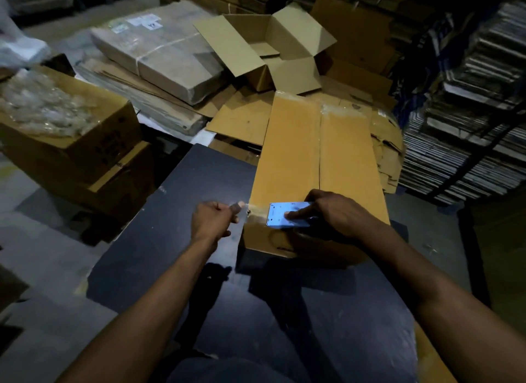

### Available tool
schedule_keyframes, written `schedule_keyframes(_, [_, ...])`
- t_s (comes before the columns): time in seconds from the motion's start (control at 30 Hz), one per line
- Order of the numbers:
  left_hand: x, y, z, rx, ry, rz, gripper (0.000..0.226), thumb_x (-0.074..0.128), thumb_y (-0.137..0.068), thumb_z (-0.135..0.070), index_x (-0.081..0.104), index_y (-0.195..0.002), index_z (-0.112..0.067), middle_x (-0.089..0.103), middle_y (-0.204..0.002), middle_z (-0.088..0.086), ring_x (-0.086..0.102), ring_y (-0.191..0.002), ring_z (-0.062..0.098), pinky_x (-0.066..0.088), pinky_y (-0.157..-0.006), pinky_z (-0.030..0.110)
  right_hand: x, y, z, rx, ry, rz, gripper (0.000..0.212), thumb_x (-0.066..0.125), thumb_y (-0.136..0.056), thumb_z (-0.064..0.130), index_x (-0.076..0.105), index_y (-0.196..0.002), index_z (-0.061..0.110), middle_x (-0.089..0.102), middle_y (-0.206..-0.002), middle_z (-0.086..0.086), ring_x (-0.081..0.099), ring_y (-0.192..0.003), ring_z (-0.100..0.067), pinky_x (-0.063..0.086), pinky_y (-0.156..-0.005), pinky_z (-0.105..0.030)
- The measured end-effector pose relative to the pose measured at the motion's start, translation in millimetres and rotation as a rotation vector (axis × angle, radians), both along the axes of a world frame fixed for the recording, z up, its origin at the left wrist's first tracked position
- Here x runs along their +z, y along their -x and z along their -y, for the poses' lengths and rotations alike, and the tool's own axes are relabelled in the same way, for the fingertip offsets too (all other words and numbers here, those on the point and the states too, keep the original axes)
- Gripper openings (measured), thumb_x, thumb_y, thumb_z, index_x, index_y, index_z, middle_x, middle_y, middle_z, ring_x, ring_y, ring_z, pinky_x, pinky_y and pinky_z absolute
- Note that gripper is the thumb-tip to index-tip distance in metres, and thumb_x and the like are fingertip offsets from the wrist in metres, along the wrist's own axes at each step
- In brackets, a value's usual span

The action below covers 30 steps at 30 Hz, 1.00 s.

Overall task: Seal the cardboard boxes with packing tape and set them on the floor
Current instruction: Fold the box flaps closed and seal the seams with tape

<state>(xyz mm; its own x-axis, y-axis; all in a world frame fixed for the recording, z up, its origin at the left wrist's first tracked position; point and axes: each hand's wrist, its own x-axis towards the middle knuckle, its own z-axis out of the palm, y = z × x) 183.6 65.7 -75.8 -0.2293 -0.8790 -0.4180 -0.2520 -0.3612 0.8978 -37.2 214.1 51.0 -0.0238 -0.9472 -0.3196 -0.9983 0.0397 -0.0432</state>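
A worker was partway through sealing one carton in a dim storeroom crowded with cardboard. At far left a brown box [71, 143] stood open and filled with crumpled clear plastic wrap [42, 103], untouched by tape as far as could be seen. Behind it lay a flat wrapped bundle [159, 49] tied with a band, resting on flattened cardboard sheets. At the dark worktop [176, 211], the left hand [212, 221] pinched the free end of the packing tape [256, 213] just off the box's near-left corner, its grip closed on the strip. The closed cardboard box [318, 160] sat on the worktop's right side, flaps down, a glossy band already running along its middle seam. The right hand [338, 211] held a blue tape dispenser [287, 214] against the near edge of the lid, one finger pressing on its flat face and the rest curled around it. By the look of things, this cross strip was the last stretch for this box; cutting the tape and lowering the box to the floor remained. Farther back, an empty box [267, 46] lay with all flaps spread, apparently still waiting its turn.
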Motion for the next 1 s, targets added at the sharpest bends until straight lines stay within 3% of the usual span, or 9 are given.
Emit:
schedule_keyframes(0.17, [-11,0,0,0.036,0.044,0.020,0.035,0.085,-0.084,-0.039,0.068,-0.068,-0.013,0.074,-0.064,0.004,0.072,-0.066,0.024,0.065,-0.062,0.049,-1,-4,10,0.033,-0.015,-0.021,0.047,0.061,-0.096,0.054,0.047,-0.140,0.061,0.051,-0.116,0.003,0.060,-0.089,-0.020,0.052,-0.071,-0.036])
schedule_keyframes(0.37, [-15,-1,6,-0.004,0.025,0.083,0.034,0.084,-0.084,-0.041,0.069,-0.069,-0.013,0.074,-0.063,0.001,0.073,-0.067,0.028,0.065,-0.067,0.051,6,-12,23,-0.008,-0.039,-0.019,0.044,0.060,-0.093,0.059,0.052,-0.136,0.061,0.048,-0.104,0.008,0.059,-0.085,-0.017,0.044,-0.066,-0.034])
schedule_keyframes(0.47, [-21,-2,6,-0.051,-0.047,0.056,0.035,0.085,-0.084,-0.041,0.068,-0.068,-0.015,0.074,-0.066,0.001,0.069,-0.066,0.023,0.062,-0.059,0.042,6,-19,33,-0.028,-0.077,-0.003,0.042,0.057,-0.094,0.059,0.061,-0.134,0.049,0.045,-0.102,0.010,0.060,-0.094,-0.020,0.036,-0.069,-0.027])
schedule_keyframes(0.53, [-24,0,3,-0.057,-0.156,-0.009,0.033,0.084,-0.086,-0.038,0.069,-0.073,-0.011,0.072,-0.066,0.001,0.061,-0.063,0.019,0.051,-0.051,0.029,6,-20,38,-0.081,-0.097,0.029,0.049,0.057,-0.092,0.061,0.067,-0.133,0.034,0.049,-0.106,0.007,0.062,-0.104,-0.023,0.035,-0.072,-0.026])
schedule_keyframes(0.6, [-24,2,-1,-0.068,-0.257,-0.042,0.032,0.082,-0.088,-0.038,0.071,-0.076,-0.010,0.070,-0.065,-0.001,0.053,-0.055,0.017,0.046,-0.049,0.025,6,-21,43,-0.143,-0.105,0.059,0.053,0.061,-0.091,0.062,0.070,-0.128,0.025,0.056,-0.110,0.003,0.063,-0.104,-0.023,0.034,-0.073,-0.026])
schedule_keyframes(0.7, [-28,2,0,-0.127,-0.426,-0.082,0.033,0.082,-0.087,-0.044,0.073,-0.082,-0.013,0.069,-0.068,-0.004,0.044,-0.050,0.014,0.044,-0.051,0.026,7,-22,48,-0.165,-0.137,0.058,0.053,0.061,-0.091,0.062,0.071,-0.126,0.024,0.056,-0.108,0.003,0.063,-0.104,-0.022,0.036,-0.073,-0.027])
schedule_keyframes(0.9, [-30,-1,12,-0.256,-0.686,-0.061,0.038,0.083,-0.081,-0.056,0.072,-0.097,-0.022,0.073,-0.081,-0.013,0.048,-0.056,0.011,0.042,-0.049,0.019,16,-27,55,-0.234,-0.179,0.041,0.055,0.063,-0.091,0.064,0.071,-0.122,0.020,0.061,-0.116,-0.001,0.063,-0.107,-0.026,0.044,-0.076,-0.032])
schedule_keyframes(1.0, [-34,-7,15,-0.374,-0.708,0.060,0.067,0.076,-0.074,-0.075,0.068,-0.103,-0.016,0.072,-0.073,-0.012,0.044,-0.049,0.006,0.028,-0.043,0.014,18,-29,57,-0.213,-0.200,0.019,0.056,0.061,-0.090,0.066,0.070,-0.128,0.026,0.062,-0.128,-0.004,0.062,-0.111,-0.027,0.044,-0.076,-0.033])
